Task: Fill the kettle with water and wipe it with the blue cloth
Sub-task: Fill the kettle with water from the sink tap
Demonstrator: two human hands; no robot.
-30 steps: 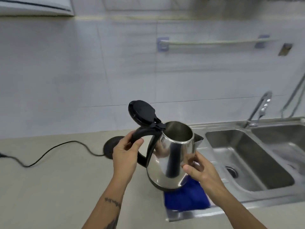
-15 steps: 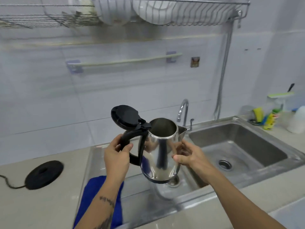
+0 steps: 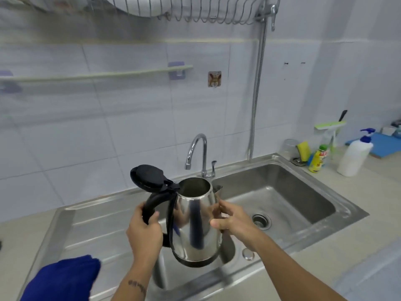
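A shiny steel kettle (image 3: pixel 196 227) with a black handle hangs upright over the sink (image 3: pixel 308 192), its black lid (image 3: pixel 148 175) flipped open to the left. My left hand (image 3: pixel 144 232) grips the handle. My right hand (image 3: pixel 233 219) holds the kettle's right side below the spout. The chrome tap (image 3: pixel 196 152) stands behind the kettle, its outlet above and slightly left of the open mouth; no water runs. The blue cloth (image 3: pixel 63 279) lies crumpled on the steel drainboard at the lower left.
A wire dish rack (image 3: pixel 208 9) with plates hangs overhead. A sprayer hose (image 3: pixel 257 90) drops along the wall. A sponge, a yellow bottle (image 3: pixel 318 158) and a white pump bottle (image 3: pixel 355 157) stand at the sink's right. The sink drain (image 3: pixel 261 221) is open.
The kettle moved right, off the black base, past the cloth and over the sink under the tap. Both hands kept their hold. The view swung right, so the base and cord left the frame.
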